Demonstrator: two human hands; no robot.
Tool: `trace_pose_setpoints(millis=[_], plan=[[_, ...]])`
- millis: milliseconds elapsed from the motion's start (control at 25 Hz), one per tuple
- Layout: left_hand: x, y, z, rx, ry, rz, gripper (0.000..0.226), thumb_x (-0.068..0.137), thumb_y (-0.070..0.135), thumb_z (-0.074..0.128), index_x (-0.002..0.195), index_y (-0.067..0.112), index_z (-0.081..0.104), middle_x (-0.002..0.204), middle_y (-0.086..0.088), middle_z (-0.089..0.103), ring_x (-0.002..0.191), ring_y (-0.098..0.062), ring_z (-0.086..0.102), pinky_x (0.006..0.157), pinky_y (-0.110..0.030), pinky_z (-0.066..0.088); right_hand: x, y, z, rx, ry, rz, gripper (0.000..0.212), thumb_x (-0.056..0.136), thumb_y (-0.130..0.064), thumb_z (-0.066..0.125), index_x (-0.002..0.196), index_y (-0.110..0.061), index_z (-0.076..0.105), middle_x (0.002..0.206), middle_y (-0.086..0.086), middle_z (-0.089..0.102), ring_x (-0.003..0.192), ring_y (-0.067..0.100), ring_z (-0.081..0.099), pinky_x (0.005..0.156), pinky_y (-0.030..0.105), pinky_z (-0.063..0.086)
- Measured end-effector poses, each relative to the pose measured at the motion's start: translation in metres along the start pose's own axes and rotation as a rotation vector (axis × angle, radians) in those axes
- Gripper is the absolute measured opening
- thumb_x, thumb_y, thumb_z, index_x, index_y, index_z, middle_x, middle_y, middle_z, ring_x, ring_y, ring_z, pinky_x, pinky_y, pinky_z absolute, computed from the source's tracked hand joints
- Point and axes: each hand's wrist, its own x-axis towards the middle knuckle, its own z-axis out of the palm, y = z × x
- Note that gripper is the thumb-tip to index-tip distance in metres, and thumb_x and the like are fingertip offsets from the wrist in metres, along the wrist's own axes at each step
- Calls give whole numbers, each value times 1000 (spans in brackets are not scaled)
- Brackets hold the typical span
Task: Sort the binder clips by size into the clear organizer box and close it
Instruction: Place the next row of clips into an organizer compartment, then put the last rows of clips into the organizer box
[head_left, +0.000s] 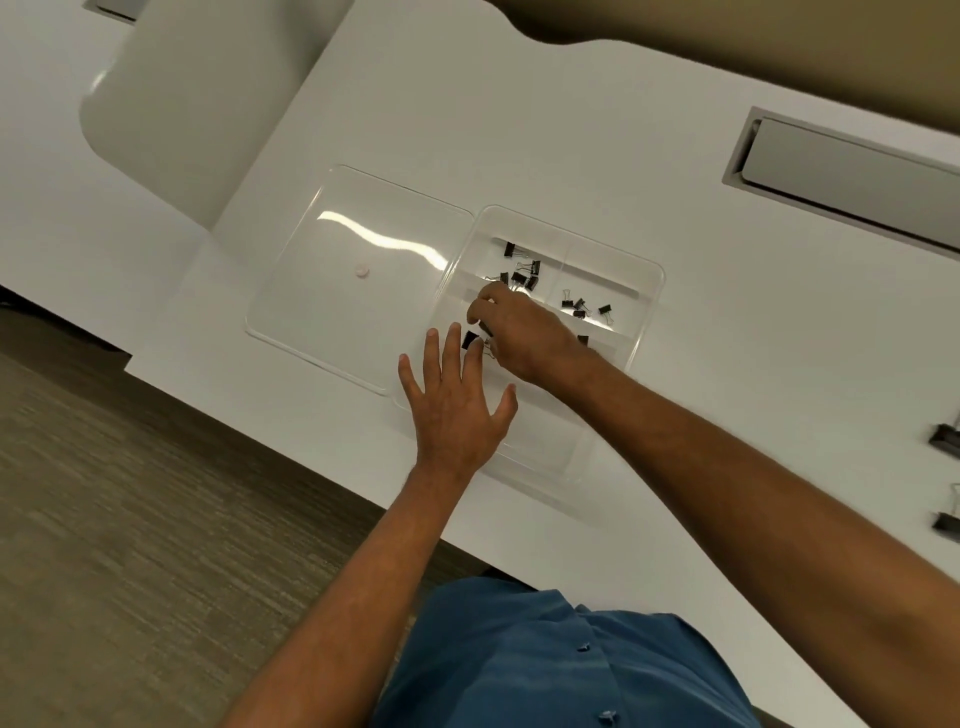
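**Midway: clips go into the clear box by size**

Now the binder clips sit in separate compartments of the clear organizer box (566, 332), which lies open on the white table (675, 395) with its lid (358, 275) folded flat to the left. A cluster of mid-sized clips (522, 273) fills the far left compartment; smaller clips (582, 306) lie in the one beside it. My right hand (519, 338) reaches over the middle row, its fingers (480, 306) curled downward above a black clip (470, 340); whether they pinch a clip I cannot tell, since the hand hides its own tips. My left hand (457, 400) hovers at the box's near edge, its fingers spread apart and holding nothing, one fingertip just beside that black clip. Two larger clips (945, 436) wait well apart at the table's right edge.

As I judge it, the step in hand is setting a clip into the middle compartment. Done well, that means lowering it clear of the thin dividers, letting go only once it rests on the floor of the right cell, and pressing the left hand on the rim so the light box does not slide. The wire handles can snag neighbours, so each clip should go down flat. The large clips and the lid remain to be dealt with.
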Motion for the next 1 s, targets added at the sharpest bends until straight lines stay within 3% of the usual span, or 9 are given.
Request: trace_pose_setpoints(millis=[160,320,560,720,1000], plan=[[-1,-1,-1,-23,32,25,72,90,68,42,145,21,46,161,-7,30,151,-28,20,118,-62,10,-27,3,-20,102,149,9,33,92,-3,63,123,-14,63,137,9,52,119,25,55,85,36,55],[-4,12,-10,-67,99,66,63,91,59,50,140,21,50,156,-8,37,146,-28,30,118,-59,13,-93,29,-41,246,420,93,19,96,-12,55,109,-22,65,119,-5,56,108,11,56,79,30,53],[-19,114,-29,-262,140,336,43,92,39,57,130,20,57,148,-4,44,139,-24,38,116,-54,23,-238,99,-41,289,635,390,26,90,-5,51,98,-26,63,105,-12,52,98,11,58,73,38,55],[-48,209,-23,-377,31,531,36,93,34,58,127,22,59,144,-1,47,135,-21,41,114,-49,28,-341,142,-27,324,680,586,27,90,-4,52,97,-27,64,104,-14,52,98,11,59,73,39,55],[-110,354,-2,-512,-329,804,30,93,31,61,123,23,61,127,6,62,119,-15,54,101,-28,34,-492,212,-9,267,742,850,21,92,-7,57,104,-22,65,110,-8,56,106,10,54,82,30,53]])
